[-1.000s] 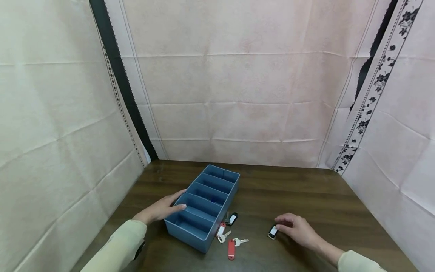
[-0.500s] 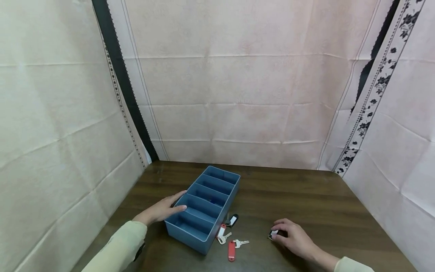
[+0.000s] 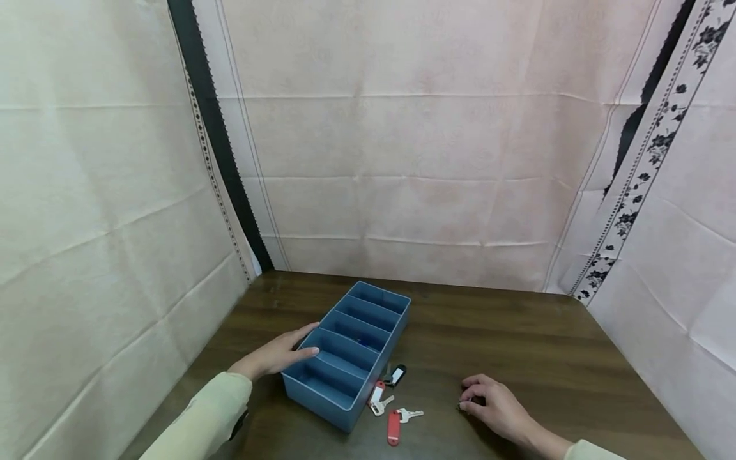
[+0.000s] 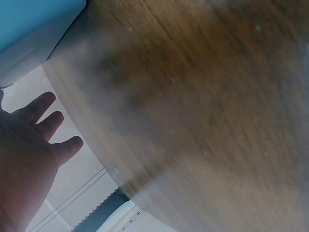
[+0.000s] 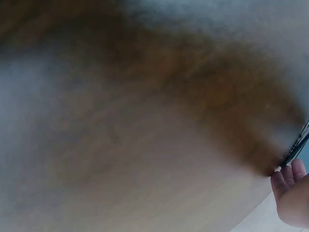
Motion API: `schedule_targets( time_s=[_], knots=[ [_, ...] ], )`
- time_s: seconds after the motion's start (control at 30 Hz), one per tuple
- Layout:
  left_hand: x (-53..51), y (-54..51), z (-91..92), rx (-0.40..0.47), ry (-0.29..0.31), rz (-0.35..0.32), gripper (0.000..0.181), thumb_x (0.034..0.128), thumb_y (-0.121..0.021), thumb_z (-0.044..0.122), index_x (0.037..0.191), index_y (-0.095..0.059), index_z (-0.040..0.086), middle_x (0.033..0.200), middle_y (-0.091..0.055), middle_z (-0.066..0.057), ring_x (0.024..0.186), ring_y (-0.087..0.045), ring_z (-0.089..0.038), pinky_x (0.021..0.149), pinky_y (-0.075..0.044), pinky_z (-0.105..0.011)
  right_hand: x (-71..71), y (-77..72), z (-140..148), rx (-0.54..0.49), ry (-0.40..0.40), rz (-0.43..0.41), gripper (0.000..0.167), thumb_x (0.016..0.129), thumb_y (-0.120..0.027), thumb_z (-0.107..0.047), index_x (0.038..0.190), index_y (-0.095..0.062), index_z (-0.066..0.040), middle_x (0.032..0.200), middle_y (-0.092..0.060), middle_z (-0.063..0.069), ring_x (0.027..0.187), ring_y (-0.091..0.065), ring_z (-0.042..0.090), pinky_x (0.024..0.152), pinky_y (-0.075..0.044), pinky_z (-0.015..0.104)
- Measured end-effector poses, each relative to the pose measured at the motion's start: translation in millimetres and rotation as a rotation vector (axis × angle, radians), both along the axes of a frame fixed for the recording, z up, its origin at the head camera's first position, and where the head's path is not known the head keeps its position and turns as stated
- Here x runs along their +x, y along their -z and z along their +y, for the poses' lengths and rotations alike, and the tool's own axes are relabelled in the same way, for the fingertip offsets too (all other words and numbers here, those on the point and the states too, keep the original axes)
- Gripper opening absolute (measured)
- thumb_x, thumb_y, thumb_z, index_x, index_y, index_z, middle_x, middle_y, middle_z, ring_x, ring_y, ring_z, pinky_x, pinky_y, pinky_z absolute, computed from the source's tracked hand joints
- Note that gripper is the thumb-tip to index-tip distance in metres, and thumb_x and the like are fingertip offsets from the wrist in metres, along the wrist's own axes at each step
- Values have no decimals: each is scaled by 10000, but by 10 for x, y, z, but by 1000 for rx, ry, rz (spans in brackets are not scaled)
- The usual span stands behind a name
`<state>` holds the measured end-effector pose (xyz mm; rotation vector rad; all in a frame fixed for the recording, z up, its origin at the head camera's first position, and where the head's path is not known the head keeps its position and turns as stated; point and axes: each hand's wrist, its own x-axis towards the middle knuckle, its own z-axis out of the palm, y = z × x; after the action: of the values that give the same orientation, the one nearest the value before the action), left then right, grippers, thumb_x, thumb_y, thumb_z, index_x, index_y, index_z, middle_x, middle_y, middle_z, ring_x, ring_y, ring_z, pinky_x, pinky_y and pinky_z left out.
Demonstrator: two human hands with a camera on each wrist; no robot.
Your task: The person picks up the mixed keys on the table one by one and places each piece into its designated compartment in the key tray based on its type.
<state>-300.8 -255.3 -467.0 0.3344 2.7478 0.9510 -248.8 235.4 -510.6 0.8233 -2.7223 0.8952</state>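
A blue divided box (image 3: 324, 402) stands slanted on the table. My left hand (image 3: 273, 354) rests at its left side, thumb over the rim, fingers straight along the outer wall. In the left wrist view, spread fingers of the left hand (image 4: 36, 140) show below a corner of the box (image 4: 41, 36). At the right, my right hand (image 3: 497, 406) pinches a small black key tag (image 3: 460, 406) at the tabletop; its fingers hide most of the tag. The right wrist view shows only the fingers of the right hand (image 5: 292, 188) at the edge, with the tag not discernible.
Beside the box's right wall lie a black key tag (image 3: 398, 375), a red-and-white key tag (image 3: 377, 392) with a key (image 3: 380, 406), and a red key tag (image 3: 393, 428) with another key (image 3: 410, 415). Something small and dark (image 3: 361, 341) sits in a middle compartment. Cloth walls (image 3: 402, 160) surround the table.
The right hand has closed further over the black key tag, covering its white label, which showed a second ago. My left hand and the box hold their place; the head view has shifted slightly.
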Motion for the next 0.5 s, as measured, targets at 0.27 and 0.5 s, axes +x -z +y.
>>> schedule_targets(
  time_s=[0.27, 0.5],
  knots=[
    [-7, -2, -3, 7, 5, -2, 754, 943, -539, 620, 1573, -280, 297, 1579, -326, -147, 1429, -278, -452, 1053, -232, -734, 5, -2, -15, -25, 31, -20, 161, 903, -739, -221, 799, -658, -313, 1153, -662, 38, 1049, -634, 280, 829, -525, 421],
    [-1, -6, -4, 9, 2, -5, 762, 945, -535, 619, 1577, -273, 284, 1584, -318, -147, 1431, -274, -452, 1056, -231, -732, -60, -108, -82, -107, 109, -34, 141, 909, -737, -222, 792, -687, -283, 1167, -669, 53, 1031, -649, 253, 854, -518, 450]
  ],
)
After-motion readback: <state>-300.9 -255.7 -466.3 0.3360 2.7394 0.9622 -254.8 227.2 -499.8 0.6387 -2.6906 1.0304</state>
